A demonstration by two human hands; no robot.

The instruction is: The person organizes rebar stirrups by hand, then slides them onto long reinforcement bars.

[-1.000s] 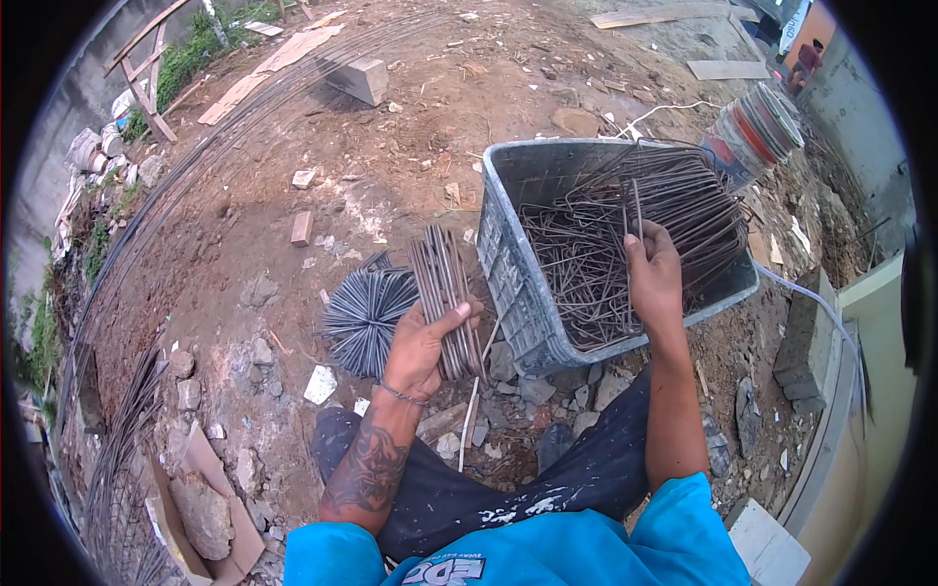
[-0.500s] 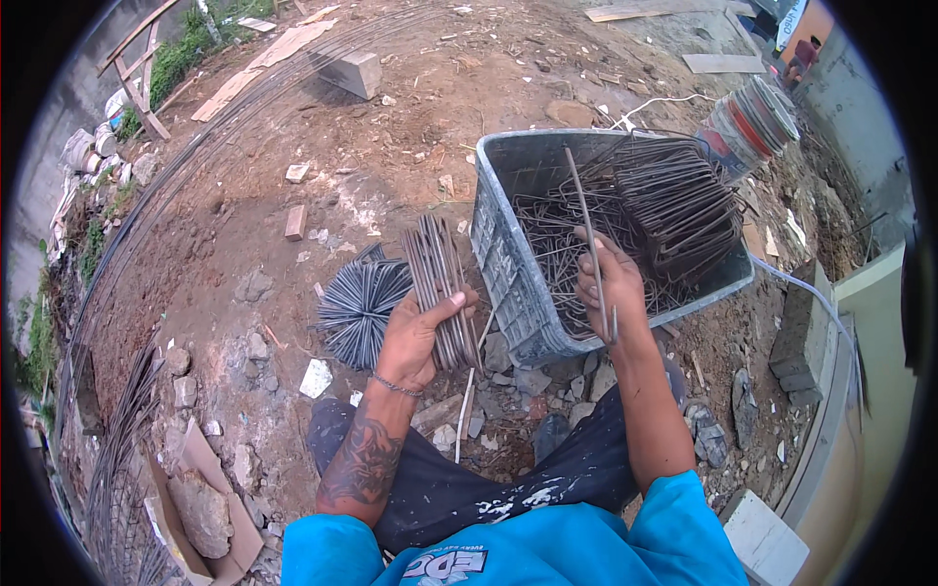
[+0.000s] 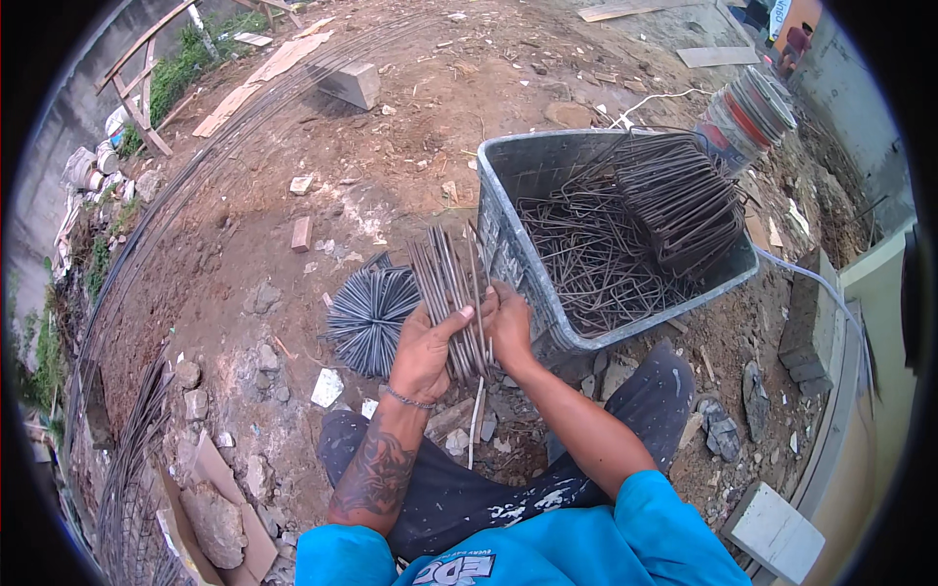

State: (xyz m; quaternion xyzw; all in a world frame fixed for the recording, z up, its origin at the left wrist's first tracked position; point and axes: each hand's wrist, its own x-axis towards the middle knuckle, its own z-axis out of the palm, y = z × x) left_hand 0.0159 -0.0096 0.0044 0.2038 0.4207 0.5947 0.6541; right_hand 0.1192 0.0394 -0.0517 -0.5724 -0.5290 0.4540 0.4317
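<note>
My left hand (image 3: 422, 354) is closed around a bundle of bent steel stirrups (image 3: 440, 269), thumb across its side. At the bundle's right side, my right hand (image 3: 510, 330) grips a single stirrup (image 3: 475, 256), its fingers partly hidden behind the bars. Just right of both hands stands a grey plastic tub (image 3: 559, 327) with loose, tangled stirrups (image 3: 586, 249) inside. A neat stack of stirrups (image 3: 679, 200) leans in the tub's right part. On the ground left of my hands lies a fan-shaped bundle of steel pieces (image 3: 363, 327).
Stacked buckets (image 3: 747, 117) stand behind the tub. Concrete blocks (image 3: 813, 327) sit by the right wall, and another block (image 3: 350, 83) lies farther off. Long rebar (image 3: 186, 186) curves along the left. Rubble and a brick (image 3: 302, 234) dot the dirt. Another person (image 3: 796, 47) is far right.
My right hand has moved left and down from over the tub, carrying the single stirrup to the bundle. My left hand keeps its hold on the bundle.
</note>
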